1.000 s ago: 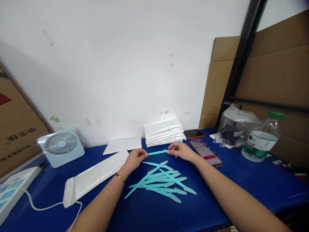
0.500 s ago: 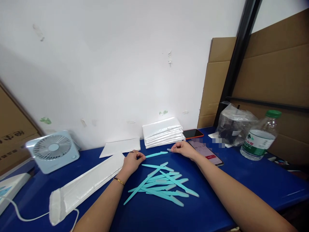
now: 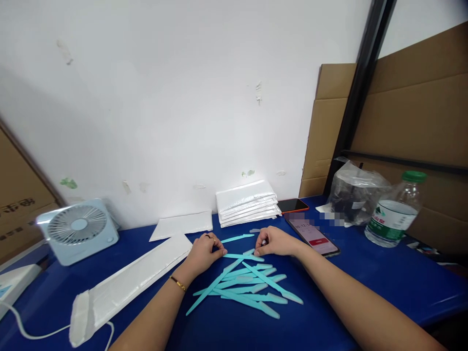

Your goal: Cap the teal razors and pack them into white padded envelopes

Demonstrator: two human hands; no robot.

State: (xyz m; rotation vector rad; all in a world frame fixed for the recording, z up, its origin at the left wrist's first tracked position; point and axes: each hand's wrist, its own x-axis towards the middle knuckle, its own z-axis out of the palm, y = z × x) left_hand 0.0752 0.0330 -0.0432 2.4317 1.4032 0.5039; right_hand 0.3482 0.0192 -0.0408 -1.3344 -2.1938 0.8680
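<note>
My left hand (image 3: 206,253) pinches the handle end of a turquoise eyebrow razor (image 3: 239,256) between thumb and fingers. At that razor's blade end, the curled fingers of my right hand (image 3: 274,241) close on the tip. Just beyond them lies another turquoise razor (image 3: 237,238) on its own. A small translucent cap-like piece (image 3: 255,230) rests beside the right knuckles. Nearer to me, several more razors (image 3: 252,295) are heaped crosswise, their blade ends mostly pointing right and looking paler.
Left of my left hand lies a long white padded pouch (image 3: 139,280). White envelopes (image 3: 246,202) are stacked by the wall, with a flat one (image 3: 183,224) alongside. Also on the blue table (image 3: 310,312): a fan (image 3: 80,229), two phones (image 3: 312,234), a bagged cup (image 3: 354,192) and a bottle (image 3: 393,214).
Both hands have come nearer, from the far razor to another at the heap's back edge. My right hand has let go of the small translucent piece, which now lies on the table.
</note>
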